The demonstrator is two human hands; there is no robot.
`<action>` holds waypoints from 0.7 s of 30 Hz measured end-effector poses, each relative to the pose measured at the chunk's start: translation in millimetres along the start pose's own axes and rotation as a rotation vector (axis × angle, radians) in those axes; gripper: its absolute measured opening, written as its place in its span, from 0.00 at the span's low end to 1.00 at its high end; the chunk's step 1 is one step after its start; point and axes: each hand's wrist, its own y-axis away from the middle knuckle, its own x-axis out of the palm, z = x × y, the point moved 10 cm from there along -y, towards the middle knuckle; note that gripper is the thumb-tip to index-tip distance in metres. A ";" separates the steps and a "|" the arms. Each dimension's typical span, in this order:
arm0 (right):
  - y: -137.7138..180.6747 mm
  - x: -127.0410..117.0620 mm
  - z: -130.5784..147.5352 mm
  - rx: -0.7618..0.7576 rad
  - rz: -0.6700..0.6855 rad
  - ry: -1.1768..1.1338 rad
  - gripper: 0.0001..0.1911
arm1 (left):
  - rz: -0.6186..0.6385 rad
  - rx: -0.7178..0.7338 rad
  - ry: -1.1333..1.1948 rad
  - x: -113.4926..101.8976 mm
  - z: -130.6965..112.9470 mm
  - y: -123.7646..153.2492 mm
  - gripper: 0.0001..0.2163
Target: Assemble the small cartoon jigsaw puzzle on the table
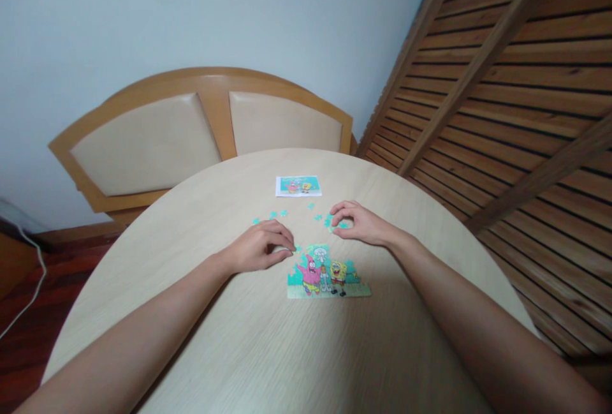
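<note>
A partly built cartoon jigsaw puzzle (327,277) lies on the round pale wooden table (268,350). My left hand (262,245) rests palm down just left of the puzzle's upper edge, its fingertips curled onto a teal piece. My right hand (359,222) lies above the puzzle's upper right, its fingers pinching at a small cluster of loose teal pieces (331,221). More loose teal pieces (276,215) are scattered behind my left hand. A small reference picture card (298,185) lies flat farther back.
A wooden bench with two beige padded back panels (201,133) stands behind the table against a pale wall. A slatted wooden partition (516,95) runs along the right. A white cable (29,286) trails over the dark red floor at the left.
</note>
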 end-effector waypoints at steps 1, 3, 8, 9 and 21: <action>0.0 -0.9 2.4 -0.014 -0.012 -0.002 0.07 | 0.000 -0.003 0.000 0.0 0.2 0.0 0.07; -0.1 -2.5 9.0 -0.048 -0.034 -0.009 0.05 | 0.003 -0.007 0.000 0.2 0.4 -0.2 0.07; -1.4 0.7 22.0 -0.097 -0.010 -0.006 0.01 | 0.010 -0.016 0.001 0.8 1.1 -0.3 0.07; -1.6 0.6 22.3 -0.097 -0.012 0.002 0.03 | 0.010 -0.017 0.000 0.7 1.1 -0.3 0.07; -0.5 2.6 23.4 -0.111 -0.014 0.069 0.05 | 0.011 -0.016 0.006 1.5 1.6 -0.5 0.07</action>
